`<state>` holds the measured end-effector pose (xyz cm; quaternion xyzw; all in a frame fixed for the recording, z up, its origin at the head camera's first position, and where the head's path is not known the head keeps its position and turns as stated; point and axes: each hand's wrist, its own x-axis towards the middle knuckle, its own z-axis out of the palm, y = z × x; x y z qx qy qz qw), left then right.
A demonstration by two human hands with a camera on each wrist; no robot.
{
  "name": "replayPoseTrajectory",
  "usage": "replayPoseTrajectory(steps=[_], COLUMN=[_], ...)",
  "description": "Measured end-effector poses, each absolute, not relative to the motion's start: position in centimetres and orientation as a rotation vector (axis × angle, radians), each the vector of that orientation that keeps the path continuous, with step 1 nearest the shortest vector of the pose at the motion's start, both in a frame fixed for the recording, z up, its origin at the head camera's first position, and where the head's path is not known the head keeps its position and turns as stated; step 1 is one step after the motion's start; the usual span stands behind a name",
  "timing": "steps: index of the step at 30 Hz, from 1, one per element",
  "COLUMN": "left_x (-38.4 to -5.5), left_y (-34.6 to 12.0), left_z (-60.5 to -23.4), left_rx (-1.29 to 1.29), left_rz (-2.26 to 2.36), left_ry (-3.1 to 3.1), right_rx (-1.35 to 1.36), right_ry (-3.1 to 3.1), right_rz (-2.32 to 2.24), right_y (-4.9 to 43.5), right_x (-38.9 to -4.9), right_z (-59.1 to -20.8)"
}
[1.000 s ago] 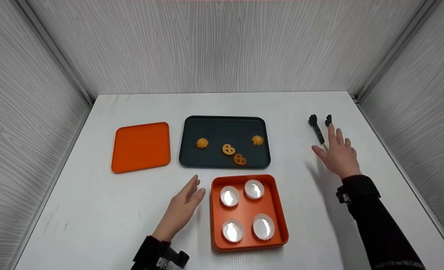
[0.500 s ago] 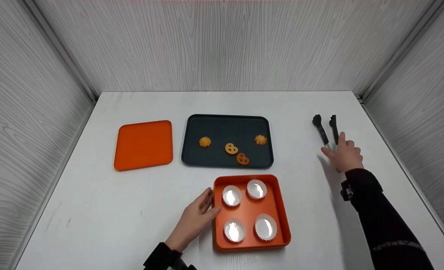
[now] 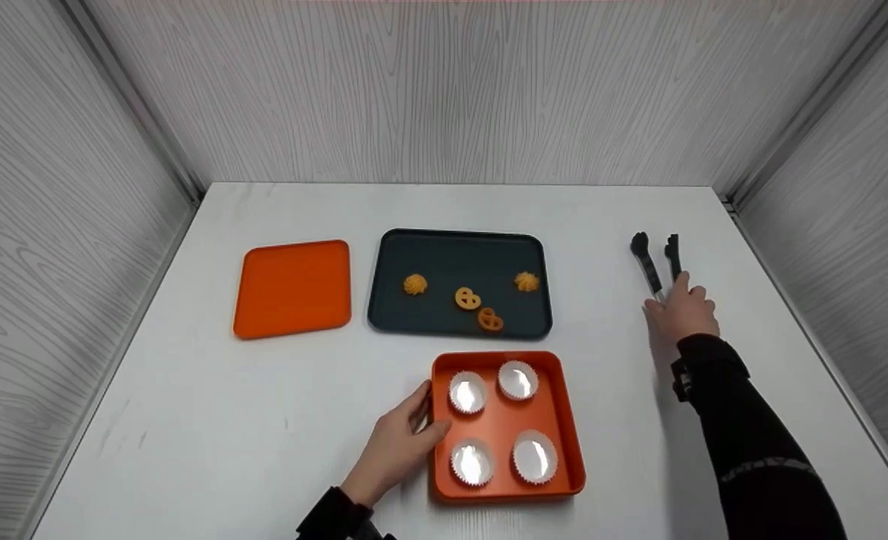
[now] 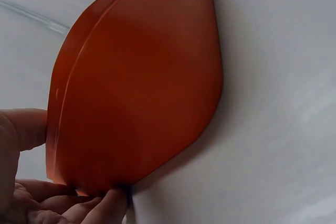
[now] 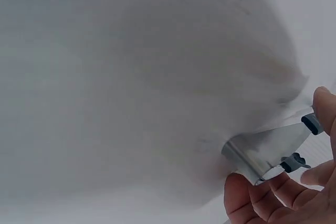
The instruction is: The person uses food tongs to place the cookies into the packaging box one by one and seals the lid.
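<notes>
My left hand grips the left wall of a square orange box, thumb over the rim and fingers outside. From the left wrist view, the box's outer wall fills the middle, with fingertips at its lower edge. Several white paper baking cups stand inside the box. At the right, my right hand holds the metal part of a pair of tongs with black tips, spread apart and pointing away. In the right wrist view, thumb and fingers lie on either side of the tongs.
Behind the box lies a dark tray with two pretzels and two swirled cookies. A flat orange tray lies to its left. Grey wood-grain walls bound the white table at the back and sides.
My left hand has moved right and forward from beside the box to take hold of its left wall. My right hand has come down onto the tongs and closed around them.
</notes>
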<state>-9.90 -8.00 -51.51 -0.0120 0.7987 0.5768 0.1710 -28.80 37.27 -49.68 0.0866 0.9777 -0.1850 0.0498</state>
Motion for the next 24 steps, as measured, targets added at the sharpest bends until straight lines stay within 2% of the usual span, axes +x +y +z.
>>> replayPoseTrajectory(steps=[9,24], left_x=[-9.86,-9.78], left_y=[-7.98,-8.11], left_z=[-51.45,-51.72], left_rx=[-0.088,-0.060], left_rz=[1.633,1.657], left_ry=[2.246,2.245], right_rx=[0.300,0.297], right_ry=[3.018,3.034], right_rz=[-0.549,-0.662], right_y=[37.05,37.67], right_x=[-29.24,-28.41], right_z=[-50.56,-49.80])
